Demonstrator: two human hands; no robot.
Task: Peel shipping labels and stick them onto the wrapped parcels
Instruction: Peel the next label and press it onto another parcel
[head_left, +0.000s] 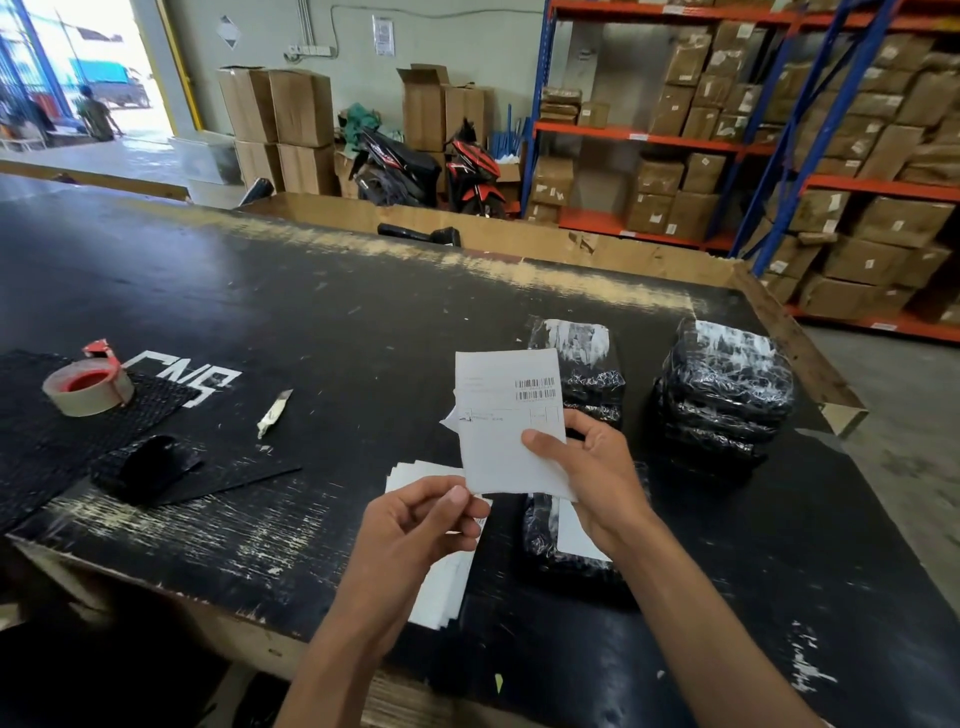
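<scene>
Two hands hold one shipping label (506, 415) above the black worktable (311, 312). My left hand (415, 525) pinches its lower left corner between thumb and forefinger, the other fingers curled. My right hand (592, 473) grips its right edge, thumb on the face, fingers behind. I see two barcodes near the top right of the label; the smaller print is too blurred to read.

Under my hands lies a stack of labels (441, 571), and just beside it, towards the near edge, a black wrapped parcel (550, 551) already bearing a white label. Further back stand two stacks of wrapped parcels, one (582, 364) behind the held label, one (727, 395) close to the right edge.

Towards the left edge sit a tape roll (88, 387) and a knife (272, 413). White letters painted on the table (197, 376) resemble "CNB", upside down to me.
</scene>
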